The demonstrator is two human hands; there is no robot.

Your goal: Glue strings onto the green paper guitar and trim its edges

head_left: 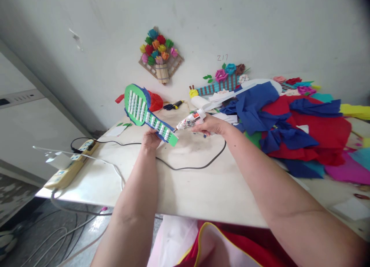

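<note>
My left hand [151, 139] is closed around the lower part of a green paddle-shaped craft piece [136, 120], tilted above the table. Rows of short white rolls cover its round head and its handle, and blue paper edges it. In my right hand [212, 125] is a hot glue gun [190, 119], with its nozzle at the right edge of the craft piece's handle. Whether the nozzle touches that edge, I cannot tell. A black cord [199, 168] loops over the table below the glue gun.
Crumpled blue and red paper [312, 124] is heaped at the right. Behind my hands lie yellow-and-black pliers [175, 105]. A power strip [72, 164] with plugs and cables sits at the table's left edge. A paper-flower bouquet [158, 53] is on the wall.
</note>
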